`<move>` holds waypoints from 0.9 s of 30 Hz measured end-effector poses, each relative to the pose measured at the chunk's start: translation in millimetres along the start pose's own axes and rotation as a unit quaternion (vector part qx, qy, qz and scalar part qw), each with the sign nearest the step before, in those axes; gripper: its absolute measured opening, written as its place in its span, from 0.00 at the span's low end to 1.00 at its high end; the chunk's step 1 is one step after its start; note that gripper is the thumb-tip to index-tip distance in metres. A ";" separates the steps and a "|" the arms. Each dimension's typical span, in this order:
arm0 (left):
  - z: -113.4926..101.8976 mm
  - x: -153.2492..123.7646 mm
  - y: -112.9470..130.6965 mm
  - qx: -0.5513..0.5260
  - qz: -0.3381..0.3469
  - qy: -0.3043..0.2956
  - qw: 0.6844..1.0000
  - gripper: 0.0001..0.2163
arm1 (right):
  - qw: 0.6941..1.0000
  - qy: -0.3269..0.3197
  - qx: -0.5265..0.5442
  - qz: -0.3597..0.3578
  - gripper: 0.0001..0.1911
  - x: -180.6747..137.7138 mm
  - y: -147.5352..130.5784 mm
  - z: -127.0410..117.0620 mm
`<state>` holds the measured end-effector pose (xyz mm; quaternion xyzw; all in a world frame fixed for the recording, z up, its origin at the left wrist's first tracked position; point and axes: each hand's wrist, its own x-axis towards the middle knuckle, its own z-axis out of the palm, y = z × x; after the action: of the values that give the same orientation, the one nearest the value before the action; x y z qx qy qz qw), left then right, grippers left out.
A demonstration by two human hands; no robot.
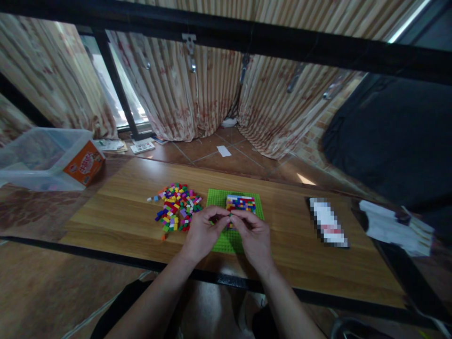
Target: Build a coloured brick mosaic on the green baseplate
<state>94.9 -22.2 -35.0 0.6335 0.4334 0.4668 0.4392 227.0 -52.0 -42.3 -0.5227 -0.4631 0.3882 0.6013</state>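
1. Both hands meet over the near half of the green baseplate (216,197). The left hand (204,231) and right hand (252,235) have their fingertips drawn together, tip to tip, pinching a small brick (230,216) between them. The brick is mostly hidden; it looks dark green, though I cannot be sure.

2. Just beyond the fingertips stands the built patch (240,203): rows of red, blue and yellow bricks with a white top row, seated on the far part of the baseplate.

3. Left of the left fingers, close by, lies the loose brick pile (177,206), with a few strays at its edges, one orange brick (164,237) nearest the table edge.

4. Risks, as I judge them:
- The pinched brick is tiny and both grips are at the tips only; a slip would drop it onto the baseplate studs or off the table (116,207).
- The left wrist sits near the pile; a sweep would scatter bricks to the floor.
- Pressing down on one side could tilt the baseplate, which appears unfixed.

5. Writing: far left of the hands, an orange box (84,163) beside a clear tub (38,155) carries red and white lettering, too small to read. Right of the hands, a flat object (328,222) is blurred out; nothing legible.
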 end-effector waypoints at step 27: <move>10.7 0.2 -11.5 0.161 -0.077 -0.048 0.983 0.15 | 0.975 0.092 -0.197 0.042 0.14 39.8 19.9 -57.9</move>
<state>103.7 -20.9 -48.0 0.6822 0.5291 0.3244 0.3865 293.8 -26.7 -57.4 -0.6832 -0.4508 0.2650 0.5097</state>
